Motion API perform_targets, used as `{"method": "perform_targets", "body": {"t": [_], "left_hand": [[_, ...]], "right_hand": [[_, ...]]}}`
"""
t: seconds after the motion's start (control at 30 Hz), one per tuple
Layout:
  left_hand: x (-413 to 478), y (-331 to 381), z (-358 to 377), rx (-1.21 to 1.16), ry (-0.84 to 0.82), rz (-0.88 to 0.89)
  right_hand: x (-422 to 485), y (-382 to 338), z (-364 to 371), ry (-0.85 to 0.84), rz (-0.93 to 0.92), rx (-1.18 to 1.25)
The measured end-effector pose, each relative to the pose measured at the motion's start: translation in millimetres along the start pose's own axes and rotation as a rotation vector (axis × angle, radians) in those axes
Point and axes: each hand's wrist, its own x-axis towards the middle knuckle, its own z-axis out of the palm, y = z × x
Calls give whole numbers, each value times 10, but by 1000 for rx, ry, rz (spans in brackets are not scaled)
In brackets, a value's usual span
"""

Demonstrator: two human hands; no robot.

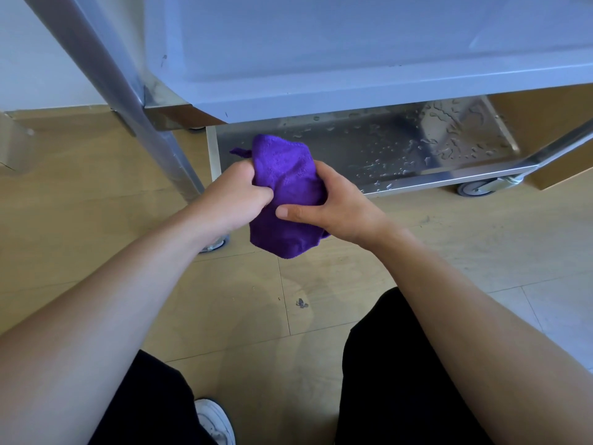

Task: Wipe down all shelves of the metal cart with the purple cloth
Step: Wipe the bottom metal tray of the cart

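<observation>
Purple cloth [285, 194] sits bunched between your two hands, in the air in front of the cart's bottom shelf [401, 152]. Your left hand [232, 194] clenches one side and your right hand [333, 203] wraps the other, likely refolding it for a fresh face, since water drops [449, 146] dot that shelf.

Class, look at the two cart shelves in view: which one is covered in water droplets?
The bottom bare-metal shelf, down by the castor wheels, is beaded with droplets; the blue-tinted shelf above it looks dry.
</observation>
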Motion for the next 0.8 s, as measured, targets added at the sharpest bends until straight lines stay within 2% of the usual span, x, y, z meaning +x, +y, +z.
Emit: {"method": "perform_targets", "body": {"t": [0.13, 0.3, 0.47, 0.53, 0.67, 0.73, 0.8], "left_hand": [[16, -61, -40, 155, 93, -87], [17, -25, -28, 247, 107, -118], [45, -45, -39, 193, 101, -104], [55, -68, -61, 153, 63, -97], [29, -92, -68, 63, -127, -13], [34, -114, -50, 151, -191, 20], [49, -132, -47, 244, -187, 30]], "right_hand": [[-37, 6, -58, 47, -6, -33], [-50, -45, -38, 84, -91, -110], [-47, -24, -83, 24, -23, -153], [-43, -12, -96, -1, 10, -247], [-4, 8, -142, 86, 15, -356], [8, 32, -155, 110, 12, -366], [3, 55, -144, 106, 0, -389]]}}
